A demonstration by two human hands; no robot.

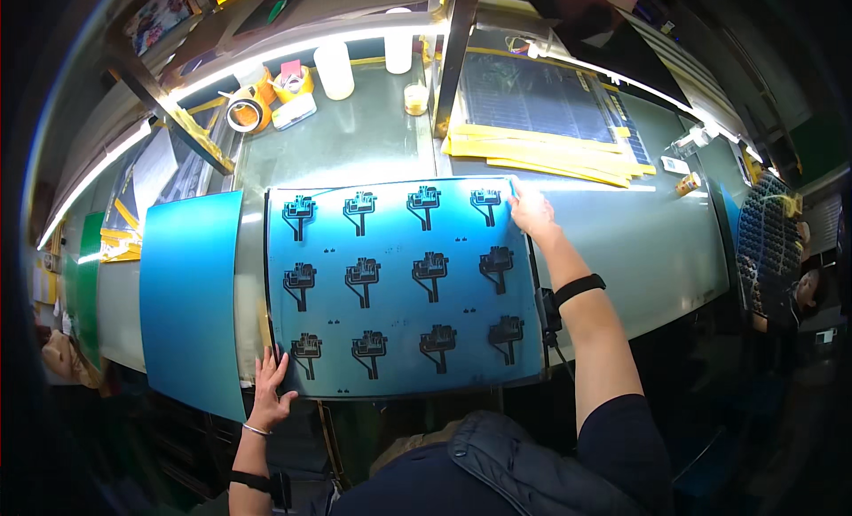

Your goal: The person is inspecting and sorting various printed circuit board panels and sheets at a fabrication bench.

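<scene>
A large sheet with rows of black circuit patterns (398, 299) lies over a blue surface on the table in front of me. My right hand (535, 216) is at its far right corner, fingers closed together on the corner edge. By the near left corner, my left hand (272, 390) rests with fingers apart and fingertips touching the edge. Its thumb points right along the near edge. Left of the patterned sheet lies a plain blue panel (191, 294), reaching past the table's front edge.
Tape rolls (247, 113), white bottles (335, 70) and a small jar (415, 99) stand at the back. Dark patterned films with yellow edging (541, 148) lie back right. A post (457, 59) rises behind the sheet. Other people show at the far left (62, 356) and far right (809, 290).
</scene>
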